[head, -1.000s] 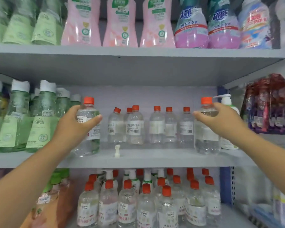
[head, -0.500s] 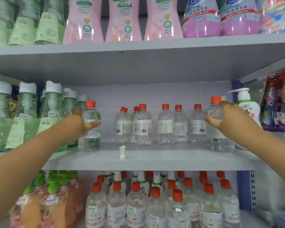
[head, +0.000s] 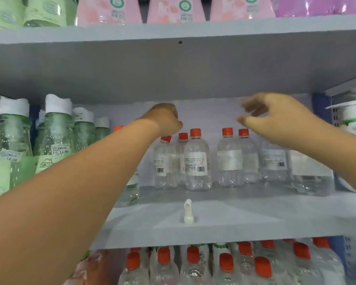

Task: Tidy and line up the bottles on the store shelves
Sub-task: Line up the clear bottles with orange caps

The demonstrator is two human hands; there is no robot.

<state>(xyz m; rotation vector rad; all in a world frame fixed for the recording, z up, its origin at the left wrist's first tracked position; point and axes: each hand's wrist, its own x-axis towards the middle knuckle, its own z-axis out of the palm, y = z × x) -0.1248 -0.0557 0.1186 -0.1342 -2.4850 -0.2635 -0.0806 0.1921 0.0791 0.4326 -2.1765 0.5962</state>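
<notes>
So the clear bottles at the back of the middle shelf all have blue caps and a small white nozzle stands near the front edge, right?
Not quite. In the head view the clear bottles have orange-red caps, not blue. The small white nozzle does stand near the front edge of the middle shelf.

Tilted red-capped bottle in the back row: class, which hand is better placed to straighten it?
Probably left. The left hand hovers directly above the tilted bottle; the right hand is farther right.

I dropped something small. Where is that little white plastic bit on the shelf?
The little white plastic piece stands alone near the middle shelf's front edge, centre of view, in front of the clear red-capped bottles.
</notes>
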